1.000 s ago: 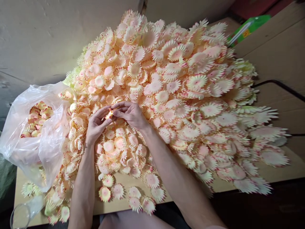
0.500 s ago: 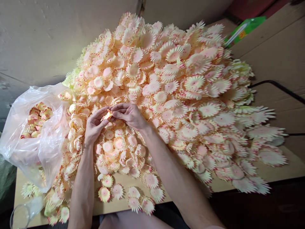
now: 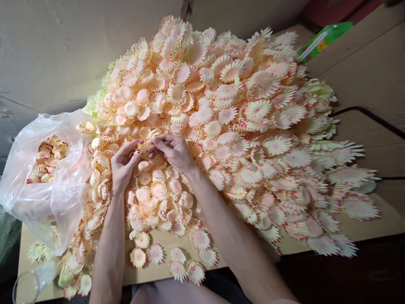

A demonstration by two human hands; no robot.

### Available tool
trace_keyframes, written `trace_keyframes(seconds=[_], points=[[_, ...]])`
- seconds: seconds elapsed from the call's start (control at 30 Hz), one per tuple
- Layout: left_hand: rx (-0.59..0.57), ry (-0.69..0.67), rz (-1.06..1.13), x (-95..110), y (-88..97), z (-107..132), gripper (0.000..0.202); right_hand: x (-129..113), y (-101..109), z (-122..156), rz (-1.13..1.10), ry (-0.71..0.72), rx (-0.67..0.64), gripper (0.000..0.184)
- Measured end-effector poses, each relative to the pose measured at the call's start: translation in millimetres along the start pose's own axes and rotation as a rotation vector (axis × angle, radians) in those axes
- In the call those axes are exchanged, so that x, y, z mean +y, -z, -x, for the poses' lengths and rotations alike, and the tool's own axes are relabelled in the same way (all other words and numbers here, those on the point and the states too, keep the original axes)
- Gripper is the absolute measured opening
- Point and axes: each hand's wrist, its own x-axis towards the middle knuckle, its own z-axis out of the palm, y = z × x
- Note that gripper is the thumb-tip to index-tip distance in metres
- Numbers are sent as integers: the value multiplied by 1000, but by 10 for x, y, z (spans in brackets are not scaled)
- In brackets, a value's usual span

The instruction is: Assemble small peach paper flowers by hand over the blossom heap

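Note:
My left hand (image 3: 124, 166) pinches a small artificial flower piece (image 3: 139, 147) between thumb and fingertips; it is pale yellow with red-tipped edges. Just to its right, my right hand (image 3: 173, 153) has its fingers curled and pressed together, a small gap away from that piece. Whatever the right fingertips hold, if anything, is too small to make out. Below both hands lies a cluster of loose petal discs (image 3: 158, 190), cream and pink with fringed rims. Behind them rises a large heap of similar flower discs (image 3: 209, 114).
On the left, a translucent plastic bag (image 3: 68, 198) contains several cupped flower pieces (image 3: 52, 156). A clear cup (image 3: 27, 287) lies by the front left corner of the table (image 3: 142, 274). A green packet (image 3: 329, 40) is at the back right, by cardboard (image 3: 363, 88).
My hands have drawn slightly apart. My right fingertips have come away from the small flower piece, which stays in my left hand. The heap has not moved.

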Motion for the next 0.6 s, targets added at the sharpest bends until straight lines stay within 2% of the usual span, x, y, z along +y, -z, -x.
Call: trace_keyframes(seconds=[0.07,0.13,0.33,0.4,0.5,0.6], points=[[99,-62,-15,5,-7,-8,40,-32,-4,10,82,42,25,38],[153,-98,-18,3,-5,-14,40,-58,-15,29,165,63,-6,37],[195,-83,9,11,-9,-31,39,16,-34,64,493,116,-196,44],[194,-75,38,23,-21,-37,38,65,-28,57,503,98,-215,39],[188,-68,61,38,-34,-37,35,121,-23,36,408,45,-148,31],[157,-74,45,40,-32,-28,35,139,-25,15,344,73,-41,26]])
